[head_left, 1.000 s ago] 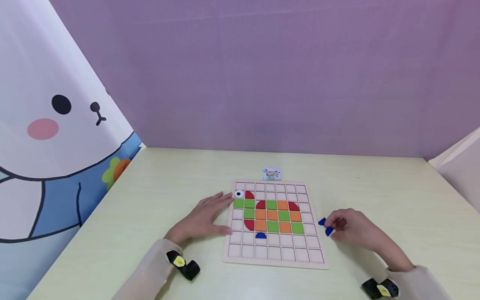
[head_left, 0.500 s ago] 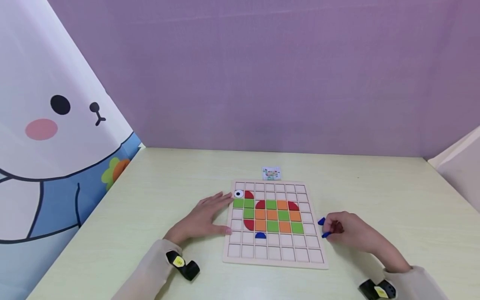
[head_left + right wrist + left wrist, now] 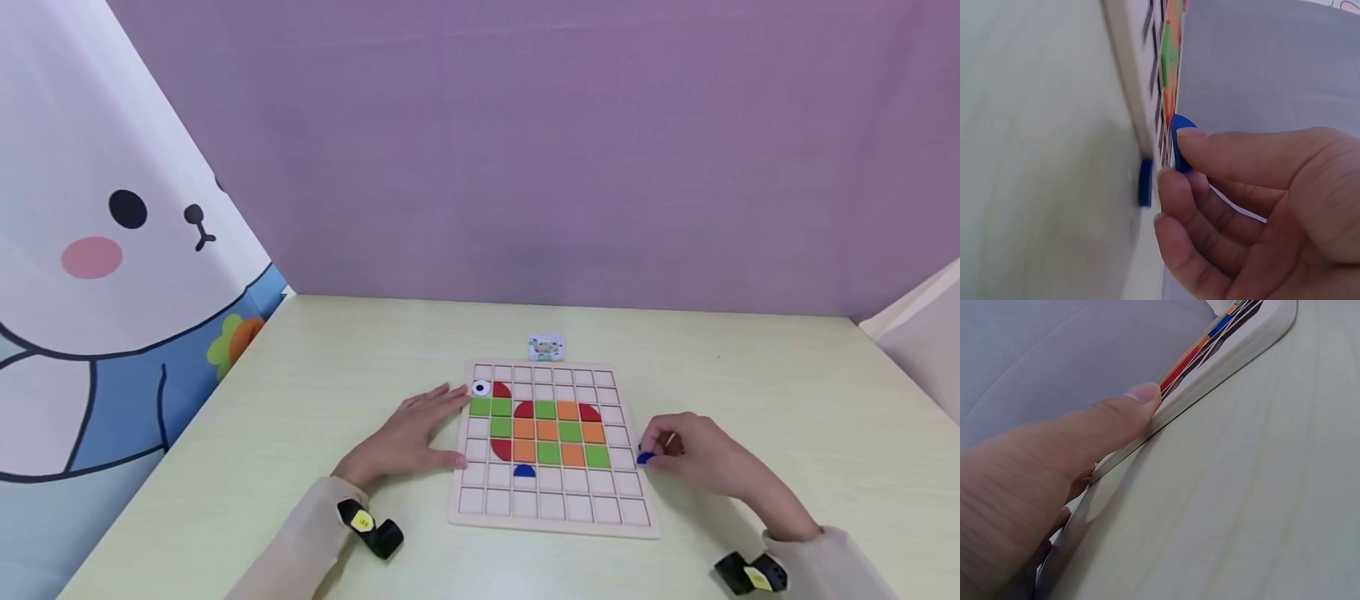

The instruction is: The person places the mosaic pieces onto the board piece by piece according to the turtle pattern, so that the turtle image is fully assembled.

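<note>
A white gridded board [image 3: 551, 505] lies on the table, filled partly with green and orange squares, red quarter-rounds and an eye tile [image 3: 481, 387]. One blue half-round tile [image 3: 524, 471] sits in a lower cell. Along the board's left edge rests my left hand [image 3: 405, 440], fingers spread; its thumb [image 3: 1107, 422] touches the rim in the left wrist view. Just off the right edge, my right hand [image 3: 693, 454] pinches a blue half-round tile [image 3: 1182, 159] between thumb and fingers. Another blue tile [image 3: 1145, 183] lies on the table against the board's side, mostly hidden by my fingers in the head view.
A small picture card [image 3: 546, 347] lies just beyond the board's far edge. The pale table [image 3: 375, 350] meets a purple cloth backdrop [image 3: 555, 167] at the back. A cartoon-printed cloth [image 3: 120, 392] hangs at the left, a white panel [image 3: 922, 342] at the right.
My right hand has shifted slightly left toward the board's edge, carrying the pinched blue tile with it and covering most of the other one. The left hand stays in place.
</note>
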The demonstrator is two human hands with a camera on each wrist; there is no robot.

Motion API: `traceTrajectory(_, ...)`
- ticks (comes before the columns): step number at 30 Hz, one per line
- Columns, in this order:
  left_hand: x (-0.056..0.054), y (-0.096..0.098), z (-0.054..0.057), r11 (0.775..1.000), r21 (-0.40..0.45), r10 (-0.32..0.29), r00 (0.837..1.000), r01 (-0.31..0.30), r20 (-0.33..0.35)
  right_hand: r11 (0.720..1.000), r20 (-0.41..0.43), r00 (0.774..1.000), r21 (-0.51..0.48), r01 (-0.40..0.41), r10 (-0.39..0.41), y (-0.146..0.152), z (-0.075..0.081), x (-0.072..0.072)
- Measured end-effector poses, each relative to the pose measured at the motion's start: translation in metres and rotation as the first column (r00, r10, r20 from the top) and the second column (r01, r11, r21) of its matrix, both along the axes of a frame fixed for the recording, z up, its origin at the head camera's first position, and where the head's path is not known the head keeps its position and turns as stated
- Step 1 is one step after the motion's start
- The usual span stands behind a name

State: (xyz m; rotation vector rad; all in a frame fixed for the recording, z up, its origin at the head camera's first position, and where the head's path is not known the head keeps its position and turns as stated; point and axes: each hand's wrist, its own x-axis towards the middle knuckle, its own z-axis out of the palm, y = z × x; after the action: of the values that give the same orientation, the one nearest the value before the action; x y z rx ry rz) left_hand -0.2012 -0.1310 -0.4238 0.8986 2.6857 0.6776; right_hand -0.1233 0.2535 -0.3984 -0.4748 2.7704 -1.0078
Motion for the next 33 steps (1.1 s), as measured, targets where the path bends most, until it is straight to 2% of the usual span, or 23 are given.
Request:
traceTrajectory(9, 0.0, 0.001, -0.001, 1.0, 0.0, -0.001, 1.0, 0.001, 0.0, 0.997, 0.049, 0.997, -0.054, -0.051, 0.053, -0.021, 0.004, -0.007)
traceTrajectory(18, -0.001, 0.0, -0.002, 1.0, -0.009, -0.01, 1.0, 0.01, -0.013, 0.995, 0.081, 0.993, -0.061, -0.076, 0.081, -0.036, 0.003, -0.007)
traceTrajectory(23, 0.0, -0.001, -0.001, 1.0, -0.008, -0.008, 1.0, 0.008, -0.013, 0.995, 0.07, 0.995, -0.063, -0.072, 0.077, -0.041, 0.002, -0.006)
traceTrajectory(33, 0.001, 0.0, 0.001, 1.0, -0.009, -0.002, 1.0, 0.002, -0.003, 0.998, 0.081, 0.997, -0.067, -0.007, 0.012, -0.047, 0.001, -0.002)
